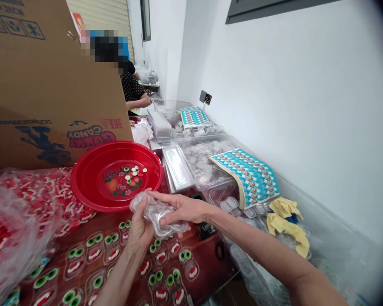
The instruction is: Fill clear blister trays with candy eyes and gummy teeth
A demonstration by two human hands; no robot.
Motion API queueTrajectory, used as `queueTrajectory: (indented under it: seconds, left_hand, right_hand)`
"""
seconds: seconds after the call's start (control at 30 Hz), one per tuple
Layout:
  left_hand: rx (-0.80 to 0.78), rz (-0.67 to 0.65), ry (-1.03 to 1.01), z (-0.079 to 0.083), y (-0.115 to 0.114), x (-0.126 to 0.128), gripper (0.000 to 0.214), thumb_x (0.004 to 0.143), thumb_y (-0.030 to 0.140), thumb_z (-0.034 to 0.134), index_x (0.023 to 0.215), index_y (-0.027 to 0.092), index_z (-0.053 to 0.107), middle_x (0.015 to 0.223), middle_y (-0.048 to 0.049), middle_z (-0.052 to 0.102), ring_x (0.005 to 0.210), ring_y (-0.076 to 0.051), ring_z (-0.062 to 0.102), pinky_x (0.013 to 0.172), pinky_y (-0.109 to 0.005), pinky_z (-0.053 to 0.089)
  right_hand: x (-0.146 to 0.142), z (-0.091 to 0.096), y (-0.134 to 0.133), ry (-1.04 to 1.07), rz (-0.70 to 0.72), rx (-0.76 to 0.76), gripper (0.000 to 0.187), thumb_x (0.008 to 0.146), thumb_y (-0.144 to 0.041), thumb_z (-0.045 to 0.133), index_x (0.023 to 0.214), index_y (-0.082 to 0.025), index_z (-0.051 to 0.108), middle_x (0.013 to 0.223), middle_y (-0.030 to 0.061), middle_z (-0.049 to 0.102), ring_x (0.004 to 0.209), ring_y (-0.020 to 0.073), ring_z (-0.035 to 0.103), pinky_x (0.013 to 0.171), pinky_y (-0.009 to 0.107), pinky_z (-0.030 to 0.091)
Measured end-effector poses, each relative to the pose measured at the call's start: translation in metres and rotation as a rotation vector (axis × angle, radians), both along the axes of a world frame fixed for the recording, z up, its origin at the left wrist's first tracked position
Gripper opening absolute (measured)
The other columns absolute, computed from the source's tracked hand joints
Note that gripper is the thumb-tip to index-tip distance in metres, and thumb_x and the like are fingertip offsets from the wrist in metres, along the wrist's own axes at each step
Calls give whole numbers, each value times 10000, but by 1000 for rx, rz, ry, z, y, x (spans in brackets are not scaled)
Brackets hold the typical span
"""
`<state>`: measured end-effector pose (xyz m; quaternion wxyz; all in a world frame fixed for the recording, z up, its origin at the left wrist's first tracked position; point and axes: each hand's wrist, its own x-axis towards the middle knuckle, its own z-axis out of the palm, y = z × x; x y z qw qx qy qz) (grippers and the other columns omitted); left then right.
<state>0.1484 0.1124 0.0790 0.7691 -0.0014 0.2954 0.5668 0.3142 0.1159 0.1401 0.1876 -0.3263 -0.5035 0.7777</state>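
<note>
Both my hands are closed on several clear plastic blister trays (159, 219), held above the table in the head view. My left hand (139, 226) grips their left side with the thumb on top. My right hand (185, 208) presses its thumb on the right part, and its fingers reach over the far side. Below lie rows of similar trays, each holding green eyeball gummies (98, 281) and red-and-white mouth-shaped gummies (74, 267). Just beyond my hands stands a red basin (83, 187) with a few eyeball gummies and white and red pieces on its bottom.
A plastic bag of red-and-white gummies (60, 191) lies left, before a large cardboard box (51, 85). Right are a bin of clear trays (201, 159), sticker sheets (250, 174), yellow cloth (293, 229), and a black tape ring (220, 250). Another person (134, 89) sits behind the box.
</note>
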Motion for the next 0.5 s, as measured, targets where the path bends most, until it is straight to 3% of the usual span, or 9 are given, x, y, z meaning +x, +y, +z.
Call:
queueTrajectory:
  seconds: [0.13,0.23,0.3,0.37,0.43,0.5]
  left_hand:
    - [-111,1,-43,1,10,-3,221,988,202,464,1066,149,665,873,-66,773,774,-183,753,736,-320,640]
    - [-165,-22,-69,0,10,-7,242,1001,243,464,1141,169,647,873,-68,773,774,-188,757,676,-313,646]
    - [-178,-57,-95,-2,7,-6,263,1007,275,461,1183,178,631,880,-71,770,766,-184,756,642,-302,646]
    - [-168,-97,-146,-3,3,-2,288,1017,312,440,1182,166,626,892,-84,765,780,-181,754,633,-291,644]
    - [-152,-104,-180,-4,0,5,293,1025,317,416,1141,153,630,889,-86,759,791,-174,749,643,-277,642]
    - [-152,-97,-173,-5,-1,10,281,1027,298,402,1096,151,632,879,-80,753,791,-172,746,646,-272,640]
  right_hand:
    - [33,5,13,-85,-86,66,927,739,-289,813,1544,-272,355,755,-31,678,468,69,566,383,134,391]
    - [68,-2,39,-236,-374,128,635,725,-352,786,1288,-124,603,703,-1,665,446,81,543,349,150,334]
    - [91,-12,63,-399,-629,225,358,754,-383,726,982,-111,676,664,-7,617,455,70,499,360,158,336]
    - [112,-25,88,-643,-936,371,227,769,-359,678,816,-143,630,604,-33,542,477,73,469,383,161,361]
    - [128,-36,108,-756,-1070,415,186,793,-343,627,812,-164,579,602,-39,509,500,87,462,396,172,382]
    - [139,-46,123,-817,-1100,425,174,801,-342,602,827,-177,549,610,-34,507,505,102,468,401,191,398]
